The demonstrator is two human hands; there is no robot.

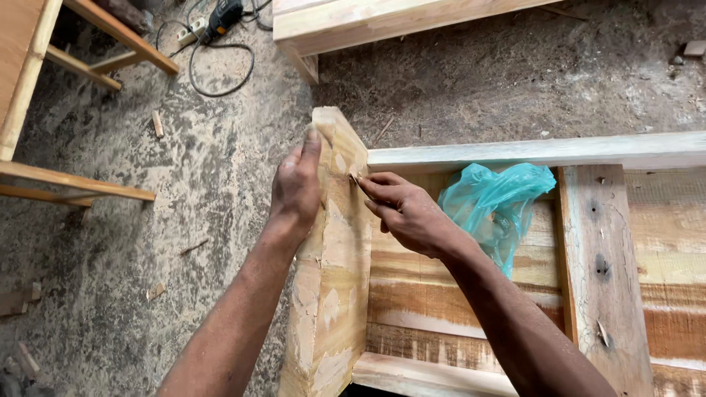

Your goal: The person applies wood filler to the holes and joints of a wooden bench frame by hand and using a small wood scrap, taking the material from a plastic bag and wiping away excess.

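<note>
- Pressing your left hand (296, 192) flat against the outer left face of the upright end board (332, 257) works well: fingers spread and open, fingertips reaching the far top edge, nothing gripped.
- Your right hand (406, 213) is pinched closed on something small at the board's inner face, near its far end; it looks like a small nail or peg (354, 179), but it is too small to tell for certain.
- Keep that pinch low on the little piece so it stands square to the wood, and keep the left palm directly opposite it so the board does not flex away from you.
- The end board stands on edge, running from near to far, at the left end of a wooden frame (529, 152) whose light rail stretches off to the right.
- Mind the patched, pale filler spots on the board; I would judge them softer than the surrounding wood.
- A teal plastic bag (498, 202) lies inside the frame just right of your right hand, beside a weathered cross slat (599, 257).
- The floor (184, 184) is rough, dusty concrete scattered with wood offcuts.
- At far left, a power tool (223, 16) with a looping black cord lies near timber furniture legs (118, 33); another pale beam (382, 20) sits at the far edge.
</note>
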